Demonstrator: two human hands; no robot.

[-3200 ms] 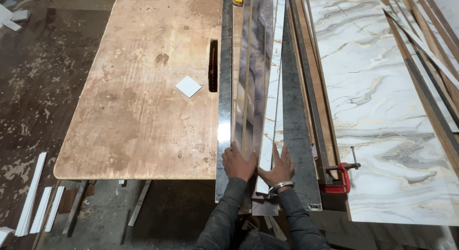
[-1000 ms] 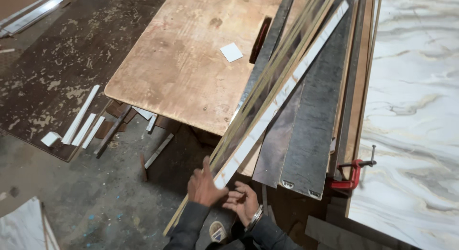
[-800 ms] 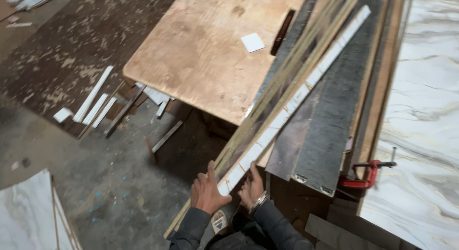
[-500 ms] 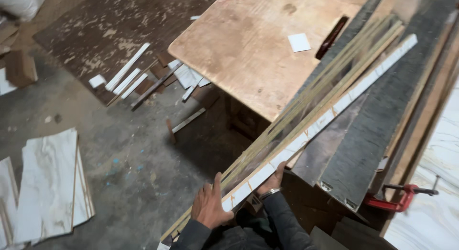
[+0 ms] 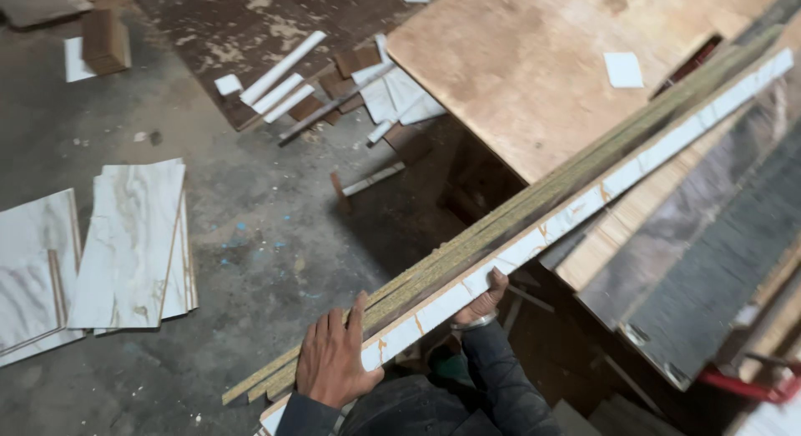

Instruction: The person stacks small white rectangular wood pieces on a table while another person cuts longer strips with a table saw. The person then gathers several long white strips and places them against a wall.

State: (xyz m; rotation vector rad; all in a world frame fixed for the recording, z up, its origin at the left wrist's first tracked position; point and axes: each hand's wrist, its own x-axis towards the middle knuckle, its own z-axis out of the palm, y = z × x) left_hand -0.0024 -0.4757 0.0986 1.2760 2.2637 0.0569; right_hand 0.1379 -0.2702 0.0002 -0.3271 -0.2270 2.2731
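Observation:
A bundle of long narrow strips (image 5: 534,223), marble-patterned on the face with yellowish chipboard edges, runs diagonally from the lower left to the upper right. My left hand (image 5: 332,362) grips it near its lower end, fingers curled over the top edge. Further along, my right hand (image 5: 481,301) holds the bundle from underneath, a band on the wrist. The far end of the bundle lies over the brown wooden table (image 5: 534,60).
Marble-patterned panels (image 5: 125,244) lie stacked on the concrete floor at left. White offcuts (image 5: 279,77) and scrap wood litter the floor near the table's corner. Dark boards (image 5: 709,261) overhang at right, with a red clamp (image 5: 755,386) below. A white square (image 5: 623,69) rests on the table.
The bundle has swung off the table towards the left and lower, both hands still holding it. The view has turned left, showing more floor and the stacked panels.

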